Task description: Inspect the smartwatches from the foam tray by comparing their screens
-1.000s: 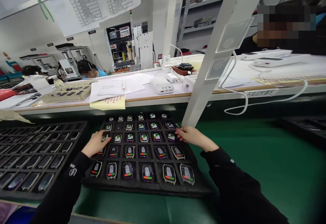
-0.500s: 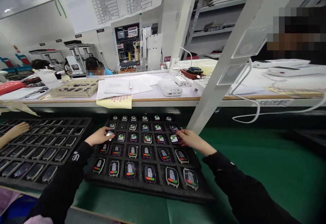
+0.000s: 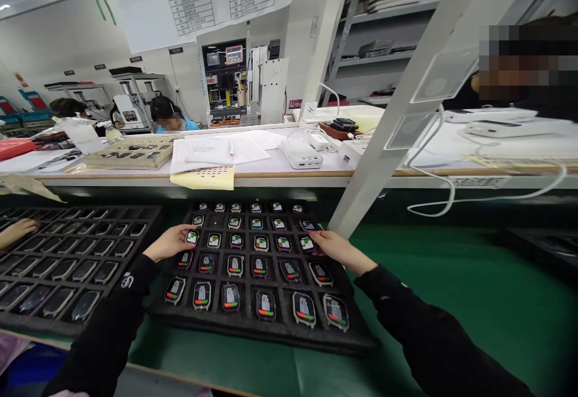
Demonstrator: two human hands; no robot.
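A black foam tray (image 3: 271,332) lies on the green mat in front of me, its cells filled with several small watch bodies showing lit screens. My left hand (image 3: 170,243) rests at the tray's left edge, fingertips pinched on a watch body (image 3: 192,237) in the third row. My right hand (image 3: 334,247) lies on the tray's right edge, fingers stretched toward a watch with a green and white screen (image 3: 307,243). Both arms wear black sleeves.
A second black tray (image 3: 67,264) with dark-screened watch bodies lies to the left, another person's hand (image 3: 15,232) on its far left edge. A slanted white post (image 3: 388,126) rises just behind my right hand. The raised shelf behind holds papers (image 3: 217,153), a white charger box (image 3: 301,155) and cables.
My left hand lifted a watch body slightly and has set it back into its cell. Another person's hand appeared on the left tray. My right hand barely moved.
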